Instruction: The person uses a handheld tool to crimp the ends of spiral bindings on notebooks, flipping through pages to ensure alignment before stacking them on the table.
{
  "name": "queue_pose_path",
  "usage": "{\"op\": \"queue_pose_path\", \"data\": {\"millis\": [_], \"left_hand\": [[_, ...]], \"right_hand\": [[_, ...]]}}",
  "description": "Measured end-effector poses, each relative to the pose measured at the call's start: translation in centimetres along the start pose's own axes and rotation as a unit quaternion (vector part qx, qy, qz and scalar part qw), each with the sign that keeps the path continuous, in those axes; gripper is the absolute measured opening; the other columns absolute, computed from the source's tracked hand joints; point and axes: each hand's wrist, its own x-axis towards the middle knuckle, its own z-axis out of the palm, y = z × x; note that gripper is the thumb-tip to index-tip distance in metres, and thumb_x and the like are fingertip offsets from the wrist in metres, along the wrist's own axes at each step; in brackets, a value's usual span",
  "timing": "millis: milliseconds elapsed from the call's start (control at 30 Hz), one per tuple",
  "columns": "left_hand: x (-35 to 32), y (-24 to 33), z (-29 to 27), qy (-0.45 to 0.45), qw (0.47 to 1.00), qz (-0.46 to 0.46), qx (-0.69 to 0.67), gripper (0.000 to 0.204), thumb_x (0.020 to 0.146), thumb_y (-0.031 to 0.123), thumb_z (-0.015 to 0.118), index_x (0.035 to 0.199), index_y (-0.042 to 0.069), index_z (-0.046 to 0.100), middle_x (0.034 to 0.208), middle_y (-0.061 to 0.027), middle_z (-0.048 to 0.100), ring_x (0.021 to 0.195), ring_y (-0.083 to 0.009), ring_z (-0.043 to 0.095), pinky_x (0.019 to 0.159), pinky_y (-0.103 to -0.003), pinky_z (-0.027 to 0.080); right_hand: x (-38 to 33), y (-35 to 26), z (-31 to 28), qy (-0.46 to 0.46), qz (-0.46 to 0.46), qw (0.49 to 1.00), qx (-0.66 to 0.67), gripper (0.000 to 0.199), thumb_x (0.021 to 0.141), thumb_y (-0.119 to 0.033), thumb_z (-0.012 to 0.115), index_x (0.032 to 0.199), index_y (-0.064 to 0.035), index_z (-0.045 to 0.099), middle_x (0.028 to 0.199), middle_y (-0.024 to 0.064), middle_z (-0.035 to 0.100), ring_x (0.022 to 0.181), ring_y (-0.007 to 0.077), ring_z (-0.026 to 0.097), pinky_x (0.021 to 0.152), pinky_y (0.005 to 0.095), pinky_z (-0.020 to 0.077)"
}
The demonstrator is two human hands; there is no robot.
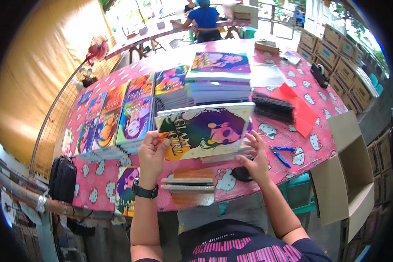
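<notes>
My left hand (151,153) grips the left edge of a colorful illustrated book (205,133), thumb on its cover and fingers behind. The book is held tilted up above the table, its cover facing me. Beside the book's lower right corner, my right hand (258,161) has its fingers spread; whether they touch the edge I cannot tell. Behind the held book rises a tall stack of similar books (218,72). Wooden blocks (187,187) lie below it, near the table's front edge. A black object (242,174), partly hidden, is by my right hand.
Several piles of books (133,118) fill the table's left side. Black spiral coils (273,108) lie on red sheets (302,115), near blue-handled pliers (284,156). An opened carton (351,174) stands at right, a black bag (62,179) at left. Another person (204,18) is at a far table.
</notes>
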Motion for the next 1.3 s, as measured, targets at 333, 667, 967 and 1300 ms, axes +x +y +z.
{"op": "queue_pose_path", "data": {"millis": [333, 667, 967, 1300], "left_hand": [[-9.2, -1.3, -5.2, 0.048, 0.998, -0.02, -0.023, 0.018, 0.085, -0.004, 0.062, 0.102, -0.001, 0.055, 0.093, -0.0097, 0.067, 0.084, -0.0134, 0.064, 0.075, -0.026, 0.052], [-10.2, -3.0, -5.7, 0.026, 0.999, -0.045, 0.011, 0.022, 0.083, -0.002, 0.064, 0.104, 0.0, 0.059, 0.102, -0.0136, 0.066, 0.087, -0.016, 0.063, 0.078, -0.029, 0.051], [-10.9, -6.9, -0.2, 0.097, 0.977, -0.032, -0.185, 0.065, 0.085, 0.044, 0.067, 0.128, 0.0, 0.046, 0.118, -0.0112, 0.057, 0.11, -0.0177, 0.051, 0.097, -0.031, 0.037], [-10.0, -6.0, 0.3, 0.266, 0.946, -0.044, -0.179, 0.022, 0.093, 0.02, 0.052, 0.104, 0.001, 0.057, 0.093, -0.0087, 0.062, 0.086, -0.015, 0.056, 0.081, -0.03, 0.043]], "right_hand": [[-3.8, -0.8, 0.8, -0.278, -0.037, 0.958, -0.06, 0.011, 0.08, -0.002, 0.068, 0.091, -0.0005, 0.065, 0.08, 0.0102, 0.064, 0.072, 0.0172, 0.062, 0.066, 0.0307, 0.049], [-4.0, 1.5, 1.1, -0.361, -0.061, 0.92, -0.141, 0.025, 0.07, -0.001, 0.067, 0.095, -0.005, 0.065, 0.087, 0.0122, 0.065, 0.087, 0.0303, 0.063, 0.079, 0.035, 0.0494], [-6.4, -0.8, 4.3, -0.223, 0.135, 0.931, 0.257, 0.038, 0.092, -0.019, 0.057, 0.125, -0.0011, 0.051, 0.117, 0.0099, 0.059, 0.107, 0.0168, 0.054, 0.093, 0.0305, 0.0404], [6.6, 4.9, -6.7, 0.05, -0.058, 0.976, -0.202, 0.021, 0.081, -0.007, 0.061, 0.102, -0.0041, 0.064, 0.091, 0.011, 0.067, 0.078, 0.0226, 0.063, 0.07, 0.0339, 0.05]]}}
